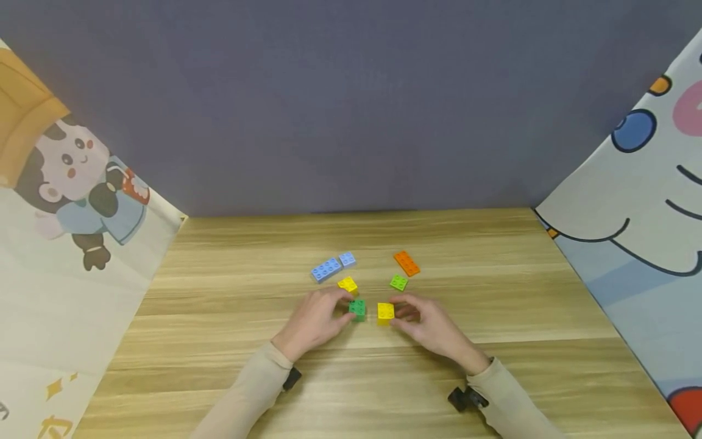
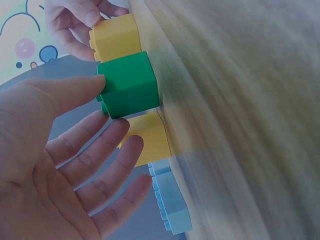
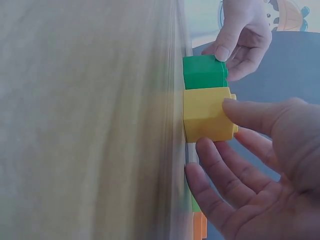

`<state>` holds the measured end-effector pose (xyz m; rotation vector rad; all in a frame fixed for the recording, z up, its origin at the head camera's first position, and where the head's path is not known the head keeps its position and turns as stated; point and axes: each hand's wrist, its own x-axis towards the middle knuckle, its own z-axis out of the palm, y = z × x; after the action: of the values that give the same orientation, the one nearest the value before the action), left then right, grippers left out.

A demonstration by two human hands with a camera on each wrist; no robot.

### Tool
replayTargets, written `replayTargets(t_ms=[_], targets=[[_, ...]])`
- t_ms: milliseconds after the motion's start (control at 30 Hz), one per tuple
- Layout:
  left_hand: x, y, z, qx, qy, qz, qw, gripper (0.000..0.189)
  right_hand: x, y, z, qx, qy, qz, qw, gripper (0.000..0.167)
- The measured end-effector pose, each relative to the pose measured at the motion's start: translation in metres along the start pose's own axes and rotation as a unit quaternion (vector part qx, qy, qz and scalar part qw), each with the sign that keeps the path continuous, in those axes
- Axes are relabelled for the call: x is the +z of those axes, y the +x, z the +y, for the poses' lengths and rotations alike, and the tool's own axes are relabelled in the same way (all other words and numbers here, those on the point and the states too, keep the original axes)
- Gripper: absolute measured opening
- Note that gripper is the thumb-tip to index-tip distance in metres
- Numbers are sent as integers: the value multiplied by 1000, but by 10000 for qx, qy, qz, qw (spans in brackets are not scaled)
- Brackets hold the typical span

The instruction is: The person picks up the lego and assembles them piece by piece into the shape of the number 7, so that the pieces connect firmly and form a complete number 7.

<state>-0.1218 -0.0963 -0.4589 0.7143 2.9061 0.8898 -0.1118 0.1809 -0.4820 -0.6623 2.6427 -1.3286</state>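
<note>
My left hand point(image 1: 314, 319) pinches a green building block point(image 1: 358, 311) between thumb and index finger near its studded top, its other fingers spread loosely. A yellow building block point(image 1: 386, 314) is pinched the same way by my right hand point(image 1: 431, 324). Both blocks stand upright on the wooden table with a small gap between them, studs up. In the right wrist view my thumb lies on the near side of the yellow block point(image 3: 206, 114). Just behind the left fingers sits a second yellow block point(image 1: 348, 284), partly covered by them in the head view.
Behind the left hand lie a long light-blue block point(image 1: 326, 269) and a short light-blue block point(image 1: 347, 259). A flat lime-green block point(image 1: 398, 282) and a flat orange block point(image 1: 407, 263) lie beyond the right hand. A dark panel point(image 1: 351, 122) rises at the table's back edge.
</note>
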Motion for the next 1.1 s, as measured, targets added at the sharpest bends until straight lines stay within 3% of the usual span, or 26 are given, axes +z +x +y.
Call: replayTargets(t_ms=[267,667,1100], targets=[[1,3,1,-7,39,-101,9999,32,-1,2,0,53,-139,-46,9999,40],[1,4,1,-10,47,-233,9997,38,-2,4,-1,148,72,-73,9998,40],[0,7,5,-72,-39,-520,9986,39,-6,8,-4,-8,148,66,9999,39]])
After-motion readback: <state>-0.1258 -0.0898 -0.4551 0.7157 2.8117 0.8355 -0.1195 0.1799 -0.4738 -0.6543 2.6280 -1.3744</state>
